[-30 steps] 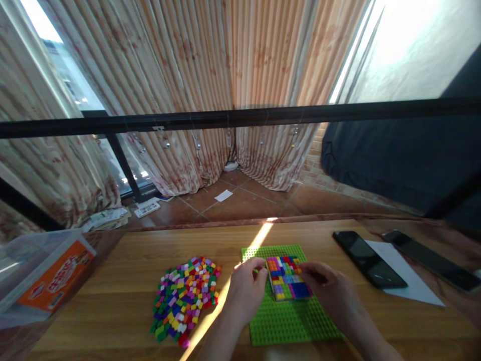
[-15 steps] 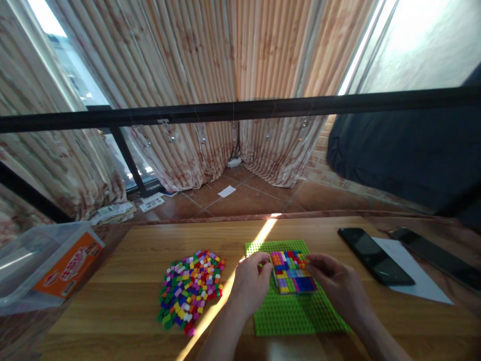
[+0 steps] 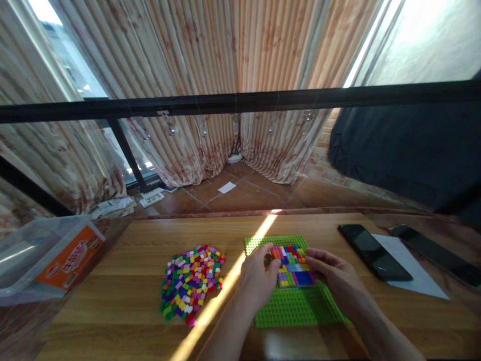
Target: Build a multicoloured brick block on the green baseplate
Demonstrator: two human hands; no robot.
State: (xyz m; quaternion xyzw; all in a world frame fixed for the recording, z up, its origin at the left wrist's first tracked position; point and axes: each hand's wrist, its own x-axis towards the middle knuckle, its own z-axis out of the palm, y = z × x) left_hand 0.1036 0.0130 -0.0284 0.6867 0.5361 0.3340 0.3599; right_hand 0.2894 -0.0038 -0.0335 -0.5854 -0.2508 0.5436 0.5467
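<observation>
A rectangular panel of small coloured toy bricks lies over the far part of a green studded baseplate. It has a dark blue patch at its near right corner. My left hand is at its left edge, with the index finger at the far corner and the thumb over the side. At the right edge, my right hand has its fingers and thumb closed in on the panel. The fingers cover parts of both side edges.
A heap of loose coloured bricks lies on the wooden table to the left. Beyond it stands a clear plastic tub with an orange label. At the right are a black phone, white paper and another dark phone-like slab.
My left hand has shifted slightly right, and its thumb now reaches over the panel's left side. My right fingers are straighter along the right edge. The camera view has tilted slightly.
</observation>
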